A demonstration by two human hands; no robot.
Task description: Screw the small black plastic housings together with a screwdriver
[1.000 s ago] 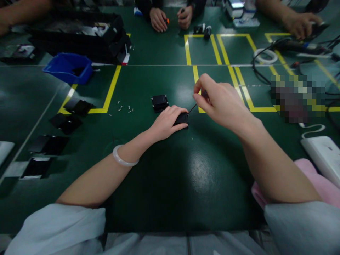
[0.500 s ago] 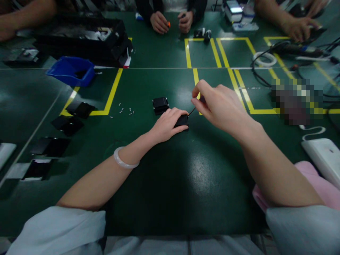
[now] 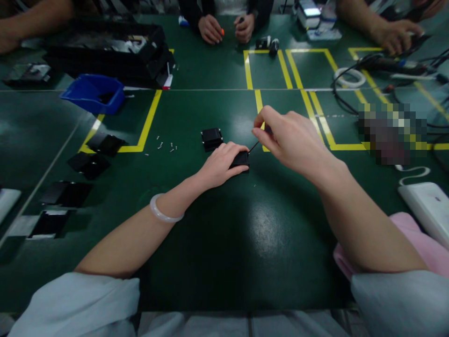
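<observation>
Against the green table, my left hand (image 3: 224, 164) grips a small black box (image 3: 240, 159), thumb on the near side and fingers on the far side. My right hand (image 3: 284, 135) is closed around the handle of a thin screwdriver (image 3: 254, 147), which is mostly hidden in the fingers. Its dark shaft slants down to the right end of the box, where the tip meets the corner. Just behind my left hand lies a second black box (image 3: 212, 137) with shiny bits at its corners. Several small screws (image 3: 160, 145) are scattered left of it.
Several black parts (image 3: 66, 194) lie in a row at the left. Behind them are a blue bin (image 3: 94, 93) and a long black crate (image 3: 105, 47). Cables (image 3: 342, 96), a white device (image 3: 426, 206) and a pink cloth (image 3: 407, 234) are at the right. Co-workers' hands (image 3: 226, 29) are across the table.
Both my hands stay in nearly the same place, the left on the black box and the right on the screwdriver. Nothing was let go.
</observation>
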